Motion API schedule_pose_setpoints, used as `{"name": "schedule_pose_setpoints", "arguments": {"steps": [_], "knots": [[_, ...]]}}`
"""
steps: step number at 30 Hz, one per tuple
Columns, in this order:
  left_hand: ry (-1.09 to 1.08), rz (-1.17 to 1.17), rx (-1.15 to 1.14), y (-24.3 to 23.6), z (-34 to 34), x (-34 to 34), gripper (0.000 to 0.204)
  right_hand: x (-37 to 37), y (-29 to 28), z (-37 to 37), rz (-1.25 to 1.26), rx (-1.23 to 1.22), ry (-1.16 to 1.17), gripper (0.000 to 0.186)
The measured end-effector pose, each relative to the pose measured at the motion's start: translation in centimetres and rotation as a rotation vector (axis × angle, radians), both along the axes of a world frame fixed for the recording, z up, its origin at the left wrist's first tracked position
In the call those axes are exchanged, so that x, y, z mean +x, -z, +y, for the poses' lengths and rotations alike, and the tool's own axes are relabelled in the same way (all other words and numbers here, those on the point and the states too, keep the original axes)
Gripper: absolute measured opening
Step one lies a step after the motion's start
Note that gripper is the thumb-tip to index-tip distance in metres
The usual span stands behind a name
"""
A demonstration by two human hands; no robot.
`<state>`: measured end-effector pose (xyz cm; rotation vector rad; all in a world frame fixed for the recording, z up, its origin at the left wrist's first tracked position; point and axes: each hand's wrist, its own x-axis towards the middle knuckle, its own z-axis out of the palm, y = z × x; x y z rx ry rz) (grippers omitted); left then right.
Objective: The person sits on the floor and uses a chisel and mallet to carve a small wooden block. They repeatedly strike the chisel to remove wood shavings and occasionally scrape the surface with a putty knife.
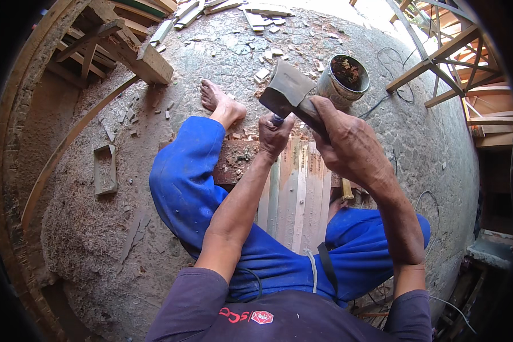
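My left hand (275, 135) is closed around an upright chisel (277, 120). Only the rounded, bluish top of its handle shows; the blade is hidden below my fist. In my right hand (347, 139) I grip a mallet (289, 88) by its dark handle. Its broad, worn head hangs just above the chisel's top, and I cannot tell whether they touch. Several pale wooden strips (293, 196) lie side by side between my legs. Their far ends rest on a reddish-brown wooden block (225, 165), near my left fist.
A stained bucket (343, 85) stands beyond my right hand. A yellow tool handle (346, 189) pokes out by the strips. Wood offcuts (259, 20) and chips litter the floor. Left are a timber frame (154, 64) and a small box frame (105, 170); right, cables (390, 97) and wooden frames (439, 62).
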<state>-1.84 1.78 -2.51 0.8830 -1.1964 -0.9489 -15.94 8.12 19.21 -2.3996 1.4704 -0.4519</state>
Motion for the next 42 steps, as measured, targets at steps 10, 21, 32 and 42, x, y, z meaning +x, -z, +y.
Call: {"name": "schedule_pose_setpoints", "arguments": {"steps": [10,21,32,42], "knots": [[0.069,-0.218,-0.203,-1.4,3.8,0.0,0.004,-1.8,5.3,2.8,0.003,0.363,0.113,0.045],[0.016,0.076,0.133,-4.4,1.4,1.8,0.038,-2.8,6.7,6.0,-0.466,0.303,0.336,0.056],[0.056,0.025,0.139,-3.9,2.3,1.4,0.037,-1.8,6.4,6.0,-0.449,0.405,0.351,0.057],[0.038,-0.051,-0.085,-1.2,2.5,-0.2,0.015,-1.2,3.7,4.3,-0.305,0.19,0.153,0.056]]}}
